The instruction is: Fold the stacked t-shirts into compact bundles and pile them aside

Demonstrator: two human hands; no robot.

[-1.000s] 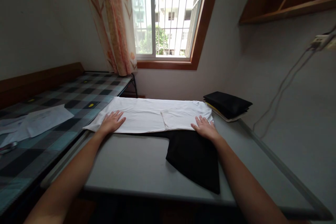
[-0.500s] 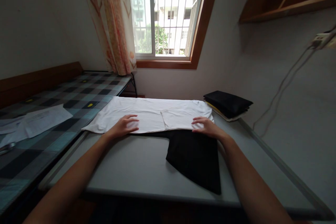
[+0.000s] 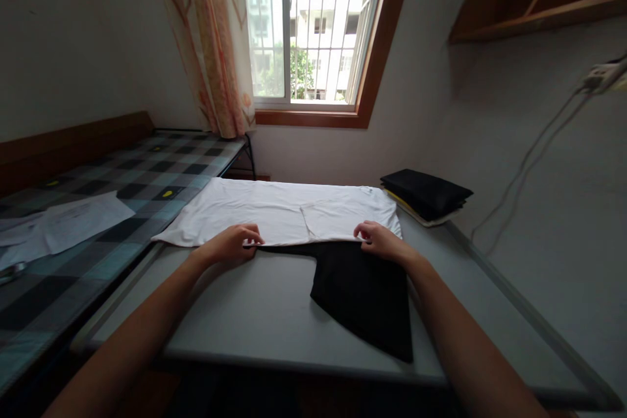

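A white cloth garment (image 3: 264,209) lies folded in a long strip across the grey table (image 3: 235,313). From under its near edge a black part (image 3: 362,294) spreads toward me on the right. My left hand (image 3: 232,243) is at the near edge, left of the middle, its fingers closed on the fabric edge. My right hand (image 3: 379,240) pinches the same edge where white meets black. The fingertips are partly hidden in the cloth.
A stack of folded dark cloths (image 3: 426,194) sits at the table's back right. On the left stands a bed with a checked cover (image 3: 117,176) and papers (image 3: 83,222). A shelf (image 3: 543,13) juts from the right wall.
Both hands have gone from spread fingers over the white cloth to closed fingers at its near edge. The garment lies nearly as before.
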